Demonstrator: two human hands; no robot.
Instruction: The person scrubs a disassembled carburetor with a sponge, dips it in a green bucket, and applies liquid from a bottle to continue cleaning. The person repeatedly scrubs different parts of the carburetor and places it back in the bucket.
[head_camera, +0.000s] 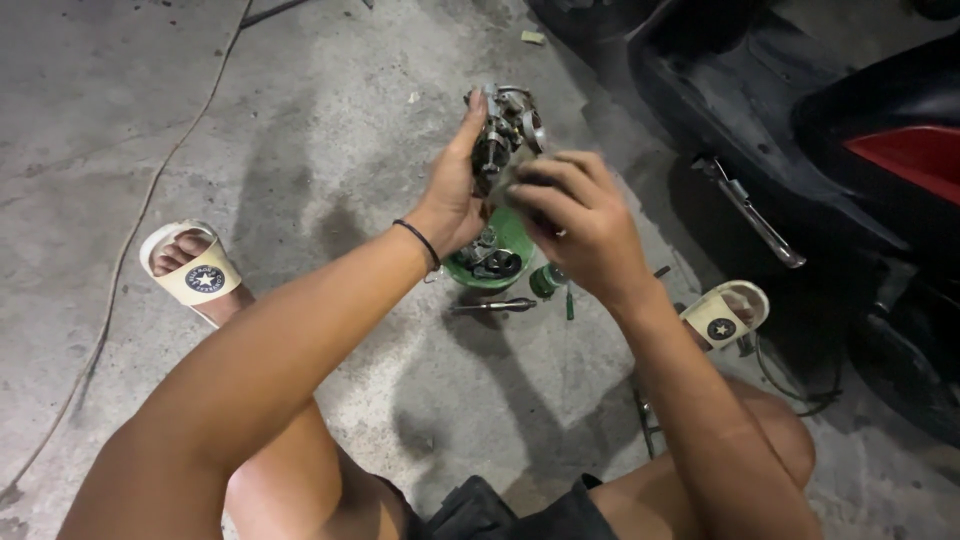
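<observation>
From the head camera we looked down between our knees at a grey concrete floor. Our left hand was raised with the fingers straight up, its palm pressed against the side of a greasy metal engine part of springs, levers and small fittings, a dark band around that wrist. Our right hand was closed over the lower end of the same part, the fingers curled round it, so both hands gripped it together, held up off the floor. Directly below the hands stood a green bowl with a few dark metal pieces inside, and just in front of it lay a slim metal tool and a green-handled screwdriver, close to a small green round object that we could not make out. Our feet in cream sandals were planted well apart on either side of the bowl. A black scooter with a red panel stood at the right, and a thin cable ran across the floor at the left.
</observation>
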